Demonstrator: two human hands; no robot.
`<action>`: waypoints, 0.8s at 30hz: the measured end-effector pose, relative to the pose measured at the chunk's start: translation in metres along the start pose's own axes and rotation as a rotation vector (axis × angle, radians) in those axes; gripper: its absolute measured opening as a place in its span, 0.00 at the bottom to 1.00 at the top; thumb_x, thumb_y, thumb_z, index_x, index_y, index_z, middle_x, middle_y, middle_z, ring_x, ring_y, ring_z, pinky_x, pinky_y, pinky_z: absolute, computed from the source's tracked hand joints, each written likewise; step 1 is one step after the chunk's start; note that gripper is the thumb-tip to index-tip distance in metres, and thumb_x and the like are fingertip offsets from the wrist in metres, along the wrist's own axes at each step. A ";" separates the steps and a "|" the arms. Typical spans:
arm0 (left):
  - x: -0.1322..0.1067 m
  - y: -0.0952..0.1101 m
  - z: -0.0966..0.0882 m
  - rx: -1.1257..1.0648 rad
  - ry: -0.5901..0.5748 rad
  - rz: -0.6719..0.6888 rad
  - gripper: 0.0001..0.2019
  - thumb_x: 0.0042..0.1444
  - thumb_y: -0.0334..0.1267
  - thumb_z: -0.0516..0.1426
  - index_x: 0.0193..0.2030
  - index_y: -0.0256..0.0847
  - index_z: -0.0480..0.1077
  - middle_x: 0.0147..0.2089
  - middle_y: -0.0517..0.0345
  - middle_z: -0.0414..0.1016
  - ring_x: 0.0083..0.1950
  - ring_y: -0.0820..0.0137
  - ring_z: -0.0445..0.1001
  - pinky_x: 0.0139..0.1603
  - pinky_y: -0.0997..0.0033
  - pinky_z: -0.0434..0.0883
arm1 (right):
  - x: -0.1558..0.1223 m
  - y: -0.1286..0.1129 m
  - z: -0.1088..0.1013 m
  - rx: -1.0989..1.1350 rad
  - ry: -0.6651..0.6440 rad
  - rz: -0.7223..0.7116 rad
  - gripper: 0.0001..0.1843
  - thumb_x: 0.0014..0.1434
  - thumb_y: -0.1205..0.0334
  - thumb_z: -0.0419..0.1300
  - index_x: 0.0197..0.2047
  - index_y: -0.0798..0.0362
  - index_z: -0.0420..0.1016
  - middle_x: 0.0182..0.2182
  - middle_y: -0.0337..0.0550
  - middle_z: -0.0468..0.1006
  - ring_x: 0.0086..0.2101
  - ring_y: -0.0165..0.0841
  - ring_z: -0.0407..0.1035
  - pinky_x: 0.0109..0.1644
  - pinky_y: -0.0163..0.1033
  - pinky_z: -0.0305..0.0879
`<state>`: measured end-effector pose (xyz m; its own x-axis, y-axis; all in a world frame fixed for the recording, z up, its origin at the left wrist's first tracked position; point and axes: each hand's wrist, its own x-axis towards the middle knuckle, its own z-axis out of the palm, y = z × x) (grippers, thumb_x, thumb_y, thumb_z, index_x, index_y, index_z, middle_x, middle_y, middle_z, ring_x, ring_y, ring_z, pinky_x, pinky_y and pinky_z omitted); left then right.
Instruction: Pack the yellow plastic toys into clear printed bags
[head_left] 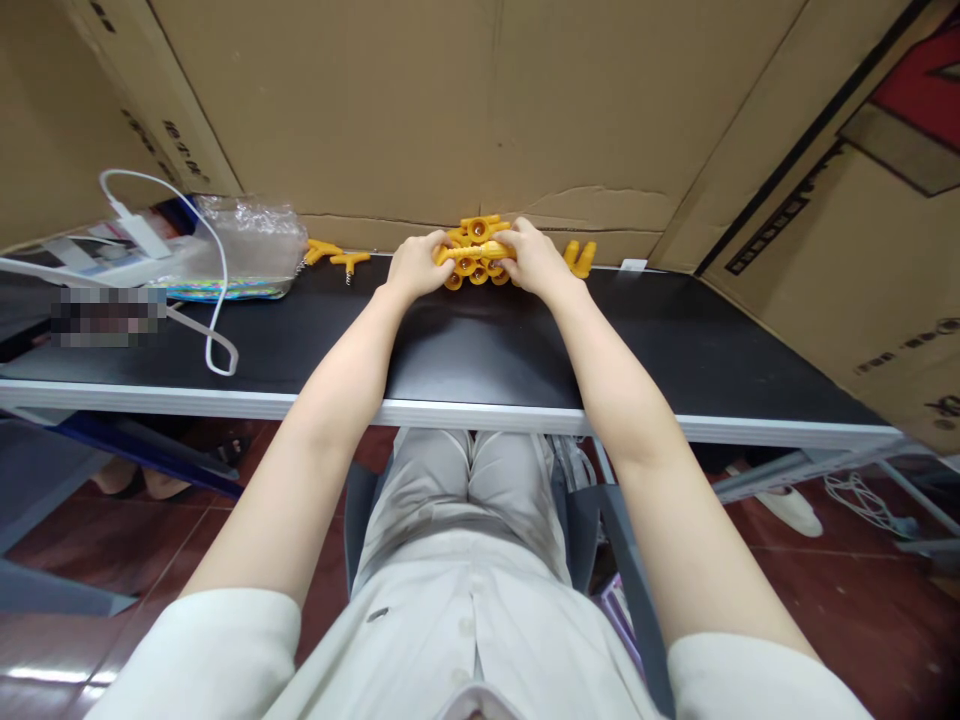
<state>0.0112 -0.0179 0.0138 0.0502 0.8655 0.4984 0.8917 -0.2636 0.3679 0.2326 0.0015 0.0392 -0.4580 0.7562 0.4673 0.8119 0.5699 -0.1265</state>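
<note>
Both my hands are over the back of the black table, closed on the two ends of one slim yellow plastic piece [480,250] that lies level between them. My left hand [416,265] pinches its narrower, ridged end. The thicker end is in the fingers of my right hand [534,258]. Just behind and below it is a pile of yellow plastic pieces [478,231] with round, hollow ends facing me. Left of my left hand lie two yellow T-shaped handles [349,262]; a metal spiral sticks out of the nearer one. Two yellow tapered sleeves [579,258] stand beyond my right hand.
Cardboard walls [480,110] close off the table's back and sides. On the left are a clear plastic bag [251,245], a white cable [222,270] and a white stand [90,270]. A metal edge [480,414] runs along the table's front. Other people's feet show underneath.
</note>
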 end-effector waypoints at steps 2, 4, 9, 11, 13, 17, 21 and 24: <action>0.000 0.000 -0.001 0.012 -0.001 0.002 0.21 0.60 0.38 0.58 0.60 0.44 0.77 0.53 0.47 0.82 0.62 0.48 0.76 0.65 0.53 0.70 | -0.001 0.000 0.001 0.019 -0.008 -0.011 0.25 0.69 0.48 0.61 0.65 0.49 0.79 0.62 0.56 0.75 0.57 0.57 0.74 0.65 0.60 0.69; 0.000 0.000 -0.002 0.025 -0.002 0.008 0.21 0.59 0.37 0.58 0.60 0.44 0.77 0.54 0.46 0.82 0.62 0.48 0.75 0.65 0.53 0.69 | 0.000 0.001 0.002 0.037 -0.023 -0.030 0.27 0.69 0.47 0.62 0.66 0.49 0.78 0.61 0.56 0.75 0.59 0.57 0.74 0.66 0.60 0.69; -0.002 0.002 -0.005 0.057 -0.021 0.024 0.24 0.59 0.37 0.58 0.62 0.42 0.76 0.57 0.44 0.80 0.63 0.46 0.75 0.66 0.52 0.68 | 0.003 0.009 0.007 0.083 -0.048 -0.081 0.27 0.67 0.50 0.65 0.65 0.52 0.79 0.61 0.59 0.77 0.62 0.57 0.71 0.70 0.61 0.66; -0.003 0.004 -0.006 0.065 -0.020 0.035 0.24 0.59 0.36 0.58 0.62 0.42 0.76 0.57 0.44 0.80 0.63 0.46 0.75 0.66 0.51 0.68 | 0.003 0.009 0.006 0.108 -0.063 -0.080 0.26 0.66 0.51 0.66 0.63 0.52 0.81 0.59 0.57 0.80 0.62 0.56 0.72 0.69 0.60 0.67; -0.003 0.004 -0.007 0.068 -0.011 0.053 0.24 0.59 0.36 0.58 0.62 0.43 0.76 0.57 0.44 0.80 0.63 0.46 0.75 0.66 0.52 0.68 | 0.002 0.006 0.003 0.141 -0.092 -0.069 0.23 0.65 0.52 0.67 0.60 0.51 0.83 0.56 0.54 0.83 0.60 0.53 0.74 0.68 0.57 0.68; -0.001 0.001 -0.005 0.061 0.008 0.072 0.23 0.58 0.37 0.59 0.61 0.43 0.76 0.57 0.45 0.80 0.63 0.47 0.75 0.66 0.52 0.69 | -0.002 -0.003 -0.004 0.209 -0.116 -0.013 0.19 0.63 0.57 0.67 0.56 0.53 0.83 0.51 0.50 0.86 0.55 0.49 0.77 0.66 0.54 0.71; 0.002 -0.008 0.000 0.047 0.013 0.043 0.21 0.60 0.38 0.58 0.60 0.43 0.77 0.55 0.46 0.82 0.61 0.48 0.77 0.64 0.53 0.70 | -0.001 0.002 -0.005 0.362 -0.102 0.080 0.25 0.60 0.59 0.70 0.60 0.52 0.78 0.50 0.47 0.84 0.51 0.44 0.79 0.58 0.50 0.78; 0.005 -0.015 0.004 0.037 0.038 0.054 0.21 0.60 0.38 0.58 0.59 0.43 0.77 0.52 0.47 0.83 0.60 0.49 0.78 0.63 0.53 0.71 | 0.002 0.015 -0.001 0.577 -0.116 0.137 0.29 0.55 0.61 0.77 0.59 0.49 0.75 0.44 0.42 0.82 0.41 0.39 0.81 0.47 0.46 0.82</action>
<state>-0.0001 -0.0083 0.0078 0.0823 0.8331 0.5469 0.9043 -0.2931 0.3104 0.2441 0.0114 0.0394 -0.4262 0.8465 0.3192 0.5534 0.5230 -0.6482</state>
